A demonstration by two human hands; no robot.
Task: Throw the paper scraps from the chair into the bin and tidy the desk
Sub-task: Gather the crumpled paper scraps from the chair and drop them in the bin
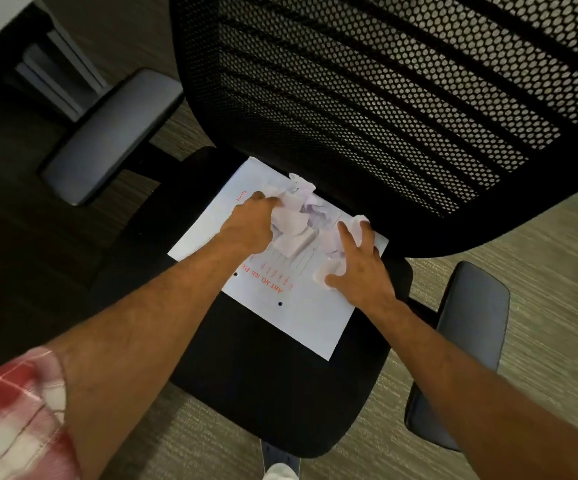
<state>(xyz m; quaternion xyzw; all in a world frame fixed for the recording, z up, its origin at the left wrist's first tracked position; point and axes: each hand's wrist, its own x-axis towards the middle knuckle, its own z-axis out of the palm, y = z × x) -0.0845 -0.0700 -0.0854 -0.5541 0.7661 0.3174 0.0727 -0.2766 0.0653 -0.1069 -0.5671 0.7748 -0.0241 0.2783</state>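
A black office chair seat (256,386) holds a white sheet with red print (301,313). Several crumpled white paper scraps (301,216) lie heaped on the sheet's far half, close to the mesh backrest. My left hand (246,230) is curled over the left side of the heap, fingers closed on scraps. My right hand (360,271) presses on the right side with fingers spread, and scraps show under its palm and fingertips. No bin or desk top is in view.
The black mesh backrest (384,91) rises right behind the scraps. Grey armrests stand at the left (107,136) and right (467,344) of the seat. Grey carpet floor (540,258) surrounds the chair. A desk leg (59,64) shows at the top left.
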